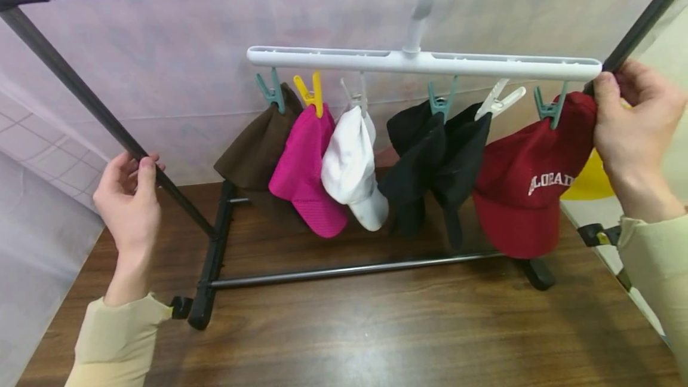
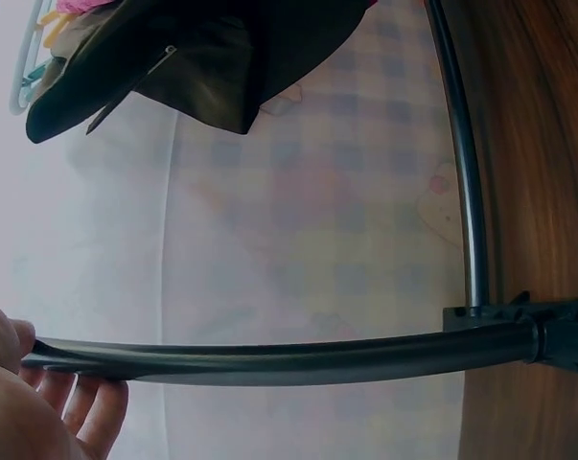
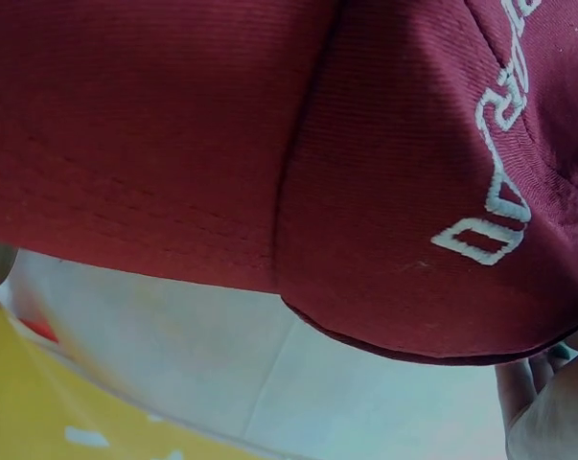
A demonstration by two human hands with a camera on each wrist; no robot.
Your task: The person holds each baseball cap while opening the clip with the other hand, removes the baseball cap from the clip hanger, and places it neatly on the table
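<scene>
Up top, right hand (image 1: 629, 118) pinches white-lettered red cap (image 1: 524, 184); left hand (image 1: 129, 196) grips rack leg (image 1: 97, 106).

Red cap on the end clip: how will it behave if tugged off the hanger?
Probably soft and light: the red cap hangs creased from one teal clip, so expect it to flop. The right hand grips its edge. The white hanger hangs by one hook, so a tug likely tilts it.

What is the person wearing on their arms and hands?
Both arms are in long, plain beige sleeves that end at the wrists. The left hand and right hand are bare: no gloves, rings or watch show. The sleeves carry no markings.
</scene>
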